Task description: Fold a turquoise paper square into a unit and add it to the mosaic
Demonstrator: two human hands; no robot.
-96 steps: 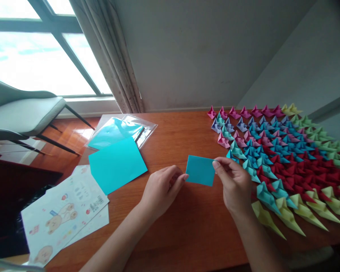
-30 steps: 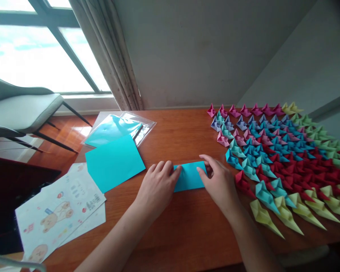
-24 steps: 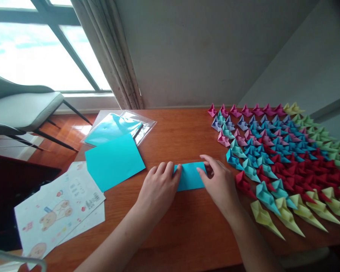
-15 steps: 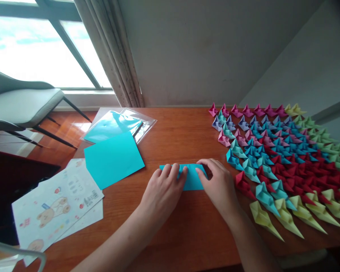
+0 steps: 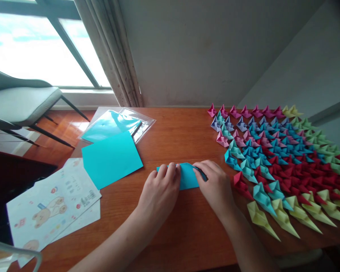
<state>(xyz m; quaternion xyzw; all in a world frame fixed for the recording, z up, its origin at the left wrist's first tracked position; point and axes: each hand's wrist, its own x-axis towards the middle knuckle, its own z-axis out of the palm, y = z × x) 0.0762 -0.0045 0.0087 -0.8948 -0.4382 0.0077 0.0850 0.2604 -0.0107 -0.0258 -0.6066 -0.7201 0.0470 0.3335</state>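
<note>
A folded strip of blue paper [image 5: 189, 176] lies in front of me on the wooden table. My left hand [image 5: 162, 189] holds it down near its left part, fingers bent and pressed together over it. At the other end, my right hand [image 5: 212, 185] pinches the upper right corner between thumb and fingers, and that corner is bent up from the table. The paper's left end is mostly hidden under my left fingers. Rows of folded paper boats [image 5: 262, 194] in several colours stand to the right of my right hand.
A stack of flat blue paper [image 5: 112, 160] lies on the left, partly over a clear plastic sleeve [image 5: 144, 126]. White sheets with bear drawings [image 5: 52, 211] overlap the table's left edge [image 5: 73, 153]. Beyond that stands a grey chair [image 5: 22, 102] by the window.
My right fingers have drawn in and now bend the paper's right corner upward. The left hand still presses the paper, with its thumb tucked closer. The whole view has shifted slightly.
</note>
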